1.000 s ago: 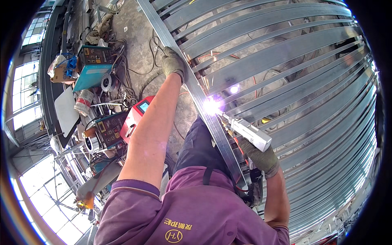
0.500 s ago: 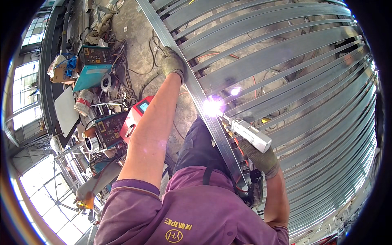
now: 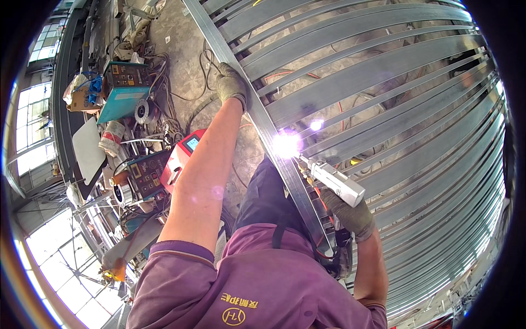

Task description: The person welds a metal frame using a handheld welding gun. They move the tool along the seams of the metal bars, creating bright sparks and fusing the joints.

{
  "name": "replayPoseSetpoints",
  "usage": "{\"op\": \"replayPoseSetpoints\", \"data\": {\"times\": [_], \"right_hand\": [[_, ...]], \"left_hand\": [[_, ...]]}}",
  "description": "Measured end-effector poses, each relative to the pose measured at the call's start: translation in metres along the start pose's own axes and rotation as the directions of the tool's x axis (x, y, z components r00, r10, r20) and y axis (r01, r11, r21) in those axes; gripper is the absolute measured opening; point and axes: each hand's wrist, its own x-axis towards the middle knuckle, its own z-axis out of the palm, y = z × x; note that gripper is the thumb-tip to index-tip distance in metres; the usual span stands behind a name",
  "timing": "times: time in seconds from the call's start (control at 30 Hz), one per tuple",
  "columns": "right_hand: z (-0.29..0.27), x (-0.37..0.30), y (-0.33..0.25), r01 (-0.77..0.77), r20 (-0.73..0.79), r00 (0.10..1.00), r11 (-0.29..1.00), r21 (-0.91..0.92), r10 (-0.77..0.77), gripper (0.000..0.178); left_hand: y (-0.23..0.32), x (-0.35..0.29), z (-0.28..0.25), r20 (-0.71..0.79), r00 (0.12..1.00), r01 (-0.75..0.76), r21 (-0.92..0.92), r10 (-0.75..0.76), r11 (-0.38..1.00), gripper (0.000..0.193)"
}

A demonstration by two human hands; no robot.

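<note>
A grey metal rail [image 3: 262,122] runs slantwise past my legs, with several long flat bars [image 3: 350,71] joined to it and stretching away to the right. My gloved left hand [image 3: 231,85] is closed on the rail's outer edge, farther up from the bright spot. In my gloved right hand [image 3: 350,213] is a silver handheld welding gun [image 3: 337,182], its nozzle pointing up and left. A white-violet glare [image 3: 286,145] burns at the tip, where a bar meets the rail, and hides the joint. The right fingers are partly hidden behind the gun's body.
On the left stand a teal machine [image 3: 127,92], a red machine with a small screen [image 3: 188,147] and a dark control box [image 3: 149,172]. A wire spool [image 3: 144,111] sits among tangled cables [image 3: 169,118] on the concrete floor. An orange hose [image 3: 290,73] passes beneath the bars.
Both hands and the welding gun hold nearly the same place. The glare at the tip has changed slightly in shape, and it still burns at the same joint.
</note>
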Motion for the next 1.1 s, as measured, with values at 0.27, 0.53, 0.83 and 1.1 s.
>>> {"op": "replayPoseSetpoints", "data": {"times": [0.27, 0.53, 0.83, 1.1], "right_hand": [[0.006, -0.017, 0.007, -0.016, -0.050, 0.999, 0.999, -0.039, 0.014, 0.034], [0.018, -0.049, -0.011, 0.040, -0.270, 0.961, 0.997, -0.069, -0.057, 0.021], [0.058, -0.062, 0.043, 0.399, -0.471, 0.724, 0.863, -0.310, -0.504, 0.035], [0.144, -0.144, 0.078, 0.195, -0.518, 0.735, 0.868, -0.456, -0.437, 0.043]], "left_hand": [[-0.001, 0.006, -0.001, 0.022, 0.998, 0.056, -0.006, -0.056, 0.998, 0.076], [0.014, 0.005, -0.010, 0.099, 0.993, -0.058, -0.003, 0.058, 0.998, 0.075], [-0.009, 0.054, -0.017, 0.427, 0.901, 0.034, -0.239, 0.073, 0.970, 0.077], [-0.031, 0.040, -0.005, 0.520, 0.853, 0.070, -0.206, 0.049, 0.976, 0.078]]}}
